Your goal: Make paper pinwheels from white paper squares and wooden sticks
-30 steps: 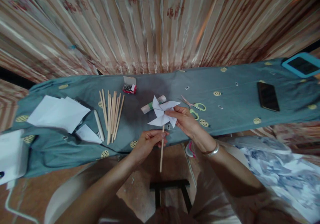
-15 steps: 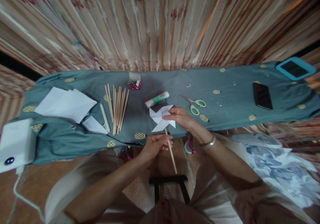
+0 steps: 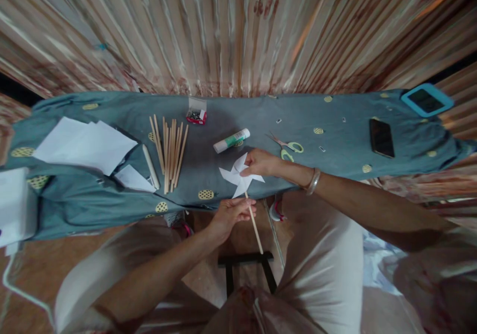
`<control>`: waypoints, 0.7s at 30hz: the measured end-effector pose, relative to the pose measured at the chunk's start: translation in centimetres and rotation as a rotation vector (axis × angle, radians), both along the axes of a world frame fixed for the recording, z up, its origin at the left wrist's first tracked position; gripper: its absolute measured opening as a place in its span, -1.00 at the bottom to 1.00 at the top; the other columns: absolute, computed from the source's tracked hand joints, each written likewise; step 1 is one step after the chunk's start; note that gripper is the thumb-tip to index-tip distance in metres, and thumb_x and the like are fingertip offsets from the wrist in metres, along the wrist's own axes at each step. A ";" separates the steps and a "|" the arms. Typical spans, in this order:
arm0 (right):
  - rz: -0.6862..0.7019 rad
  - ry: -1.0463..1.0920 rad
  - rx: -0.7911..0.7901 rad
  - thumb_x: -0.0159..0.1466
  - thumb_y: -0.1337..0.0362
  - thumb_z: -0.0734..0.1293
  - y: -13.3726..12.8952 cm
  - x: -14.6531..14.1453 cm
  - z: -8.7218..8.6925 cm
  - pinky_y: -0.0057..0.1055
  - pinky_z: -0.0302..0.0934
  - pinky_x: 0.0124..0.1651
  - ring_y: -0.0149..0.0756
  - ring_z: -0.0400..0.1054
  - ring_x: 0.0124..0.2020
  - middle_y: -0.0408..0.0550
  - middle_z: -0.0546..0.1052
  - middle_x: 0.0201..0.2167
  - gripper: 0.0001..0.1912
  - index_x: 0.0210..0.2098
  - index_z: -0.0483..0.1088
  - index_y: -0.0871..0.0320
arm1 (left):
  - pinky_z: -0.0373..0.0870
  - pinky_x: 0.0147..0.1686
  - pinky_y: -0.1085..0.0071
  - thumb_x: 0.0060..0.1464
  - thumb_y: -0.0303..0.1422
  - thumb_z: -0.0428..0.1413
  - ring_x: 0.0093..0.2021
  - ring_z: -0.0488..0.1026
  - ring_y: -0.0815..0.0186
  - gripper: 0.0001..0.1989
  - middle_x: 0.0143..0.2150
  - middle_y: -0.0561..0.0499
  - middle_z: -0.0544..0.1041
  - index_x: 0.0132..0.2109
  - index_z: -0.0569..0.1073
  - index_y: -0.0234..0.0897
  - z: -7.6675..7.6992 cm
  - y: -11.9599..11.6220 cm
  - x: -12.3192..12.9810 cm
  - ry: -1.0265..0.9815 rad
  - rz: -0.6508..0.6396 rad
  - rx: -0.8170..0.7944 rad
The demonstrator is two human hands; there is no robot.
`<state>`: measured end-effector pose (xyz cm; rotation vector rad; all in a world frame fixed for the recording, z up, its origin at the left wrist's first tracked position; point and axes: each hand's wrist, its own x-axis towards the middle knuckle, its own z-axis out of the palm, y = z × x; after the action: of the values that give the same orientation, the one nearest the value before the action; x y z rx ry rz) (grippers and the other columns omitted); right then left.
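Observation:
A white paper pinwheel [image 3: 235,177] sits at the top of a thin wooden stick [image 3: 256,232], over the near edge of the table. My left hand [image 3: 231,215] is closed around the stick just below the pinwheel. At the pinwheel's upper right, my right hand [image 3: 259,164] pinches the paper near its centre; the fingertips partly cover the middle. Beyond the pinwheel lies a glue stick [image 3: 231,140] with a green label. Scissors [image 3: 286,146] with pale green handles rest just past my right hand.
On the cloth-covered table [image 3: 257,113] lie several wooden sticks [image 3: 171,152], an open red box of small metal pins [image 3: 197,111], white paper sheets [image 3: 87,142], a white rod [image 3: 150,166], a phone [image 3: 382,137] and a blue-framed device [image 3: 427,100]. A white appliance [image 3: 17,202] stands at left.
The pinwheel has turned slightly on the stick. My right hand has shifted its hold to the upper blade near the centre, its forearm now flatter. The left hand keeps its grip.

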<state>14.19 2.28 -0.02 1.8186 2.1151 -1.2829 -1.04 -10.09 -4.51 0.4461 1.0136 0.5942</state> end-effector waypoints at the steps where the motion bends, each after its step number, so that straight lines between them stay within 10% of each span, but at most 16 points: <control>1: 0.042 -0.097 0.018 0.04 0.22 0.46 0.1 -0.2 0.4 -0.44 0.00 -0.42 -0.44 0.12 -0.53 -0.27 0.25 -0.66 -0.80 -0.59 0.44 0.20 | 0.37 -0.35 0.50 -0.44 -0.02 0.47 -0.42 0.52 0.38 -0.48 -0.45 -0.03 0.61 -0.37 0.65 -0.34 -0.1 0.0 0.0 0.003 0.001 0.000; 11: 0.193 -0.291 0.010 0.09 0.16 0.46 0.7 -1.2 2.6 -0.41 -0.01 -0.44 -0.38 0.20 -0.53 -0.21 0.31 -0.64 -0.79 -0.52 0.48 0.18 | 0.39 -0.34 0.49 -0.45 -0.08 0.48 -0.40 0.53 0.36 -0.53 -0.41 -0.05 0.63 -0.39 0.66 -0.32 -0.9 0.0 0.3 0.020 0.017 -0.020; 21: 0.086 -0.121 -0.087 -0.03 0.22 0.53 2.0 -0.4 1.0 -0.39 0.01 -0.47 -0.37 0.20 -0.55 -0.22 0.25 -0.73 -0.68 -0.68 0.33 0.15 | 0.42 -0.33 0.48 -0.41 -0.11 0.48 -0.40 0.54 0.36 -0.56 -0.42 -0.05 0.63 -0.39 0.65 -0.33 -1.5 0.0 0.5 0.008 0.021 -0.001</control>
<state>13.74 4.23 0.93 1.7049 2.0186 -1.1930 -0.57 -10.12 -6.04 0.4375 1.0271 0.6108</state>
